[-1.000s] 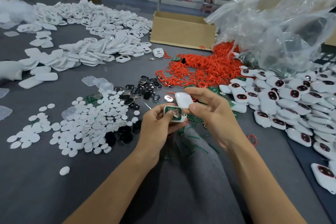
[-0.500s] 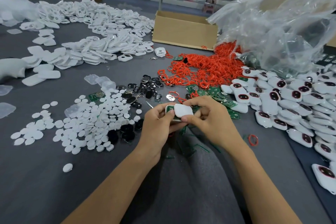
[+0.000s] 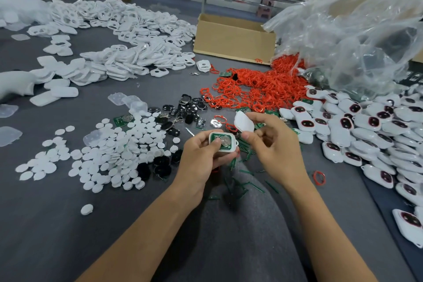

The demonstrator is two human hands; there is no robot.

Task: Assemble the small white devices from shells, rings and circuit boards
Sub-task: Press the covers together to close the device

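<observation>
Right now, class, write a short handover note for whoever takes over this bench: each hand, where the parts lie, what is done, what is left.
Left hand: grip round a white plastic shell half with a green circuit board seated in it, facing up.
Right hand: pinches the white plastic cover, raised, apart from the shell.
Red rubber rings: heap ahead. Empty white shells: far left.
Done: assembled white devices piled at right.
Left: close this unit; whether its ring is fitted cannot be told.
</observation>
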